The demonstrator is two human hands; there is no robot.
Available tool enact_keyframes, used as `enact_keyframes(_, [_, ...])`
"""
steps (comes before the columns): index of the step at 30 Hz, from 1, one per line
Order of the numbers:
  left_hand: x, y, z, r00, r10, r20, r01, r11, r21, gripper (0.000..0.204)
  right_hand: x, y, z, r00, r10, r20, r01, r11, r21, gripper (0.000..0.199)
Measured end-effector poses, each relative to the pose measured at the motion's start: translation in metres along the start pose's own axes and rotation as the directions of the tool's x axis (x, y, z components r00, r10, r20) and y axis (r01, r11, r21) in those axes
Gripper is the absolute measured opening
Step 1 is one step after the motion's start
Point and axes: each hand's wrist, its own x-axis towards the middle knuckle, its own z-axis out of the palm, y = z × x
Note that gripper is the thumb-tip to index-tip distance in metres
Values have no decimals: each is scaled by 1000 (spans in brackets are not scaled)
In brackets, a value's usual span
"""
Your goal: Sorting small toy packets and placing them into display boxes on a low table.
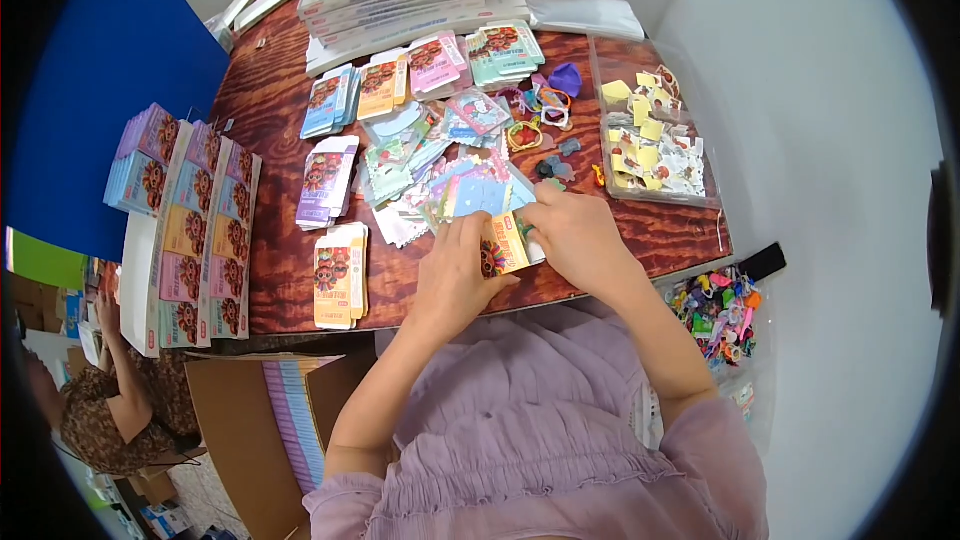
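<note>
- We see a transparent tray holding yellow and white pieces.
- Our left hand and right hand hold a yellow box near the counter's front edge.

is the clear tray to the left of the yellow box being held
No, the clear tray sits to the right of the yellow box in the left hand.

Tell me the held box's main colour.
The held box is mainly yellow; it shows best in the head view.
</note>
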Motion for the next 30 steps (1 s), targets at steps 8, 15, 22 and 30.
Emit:
enact_keyframes(8, [-8, -2, 7, 992, 6, -125, -10, 999, -33, 77, 5, -10, 9, 995, -62, -83, 77, 977, 201, 17])
enact_keyframes(15, [-13, -2, 7, 980, -76, -186, 59, 994, -95, 79, -15, -15, 4, 943, 244, -225, -59, 790, 610, 17])
enact_keyframes(22, [-22, -1, 17, 982, -45, -184, 26, 994, -102, 74, -21, -17, 22, 992, 15, -124, 47, 878, 477, 13])
enact_keyframes(30, [-27, 0, 16, 990, -72, -122, 50, 982, -180, 71, -33, -22, 14, 997, 17, -74, 19, 886, 464, 25])
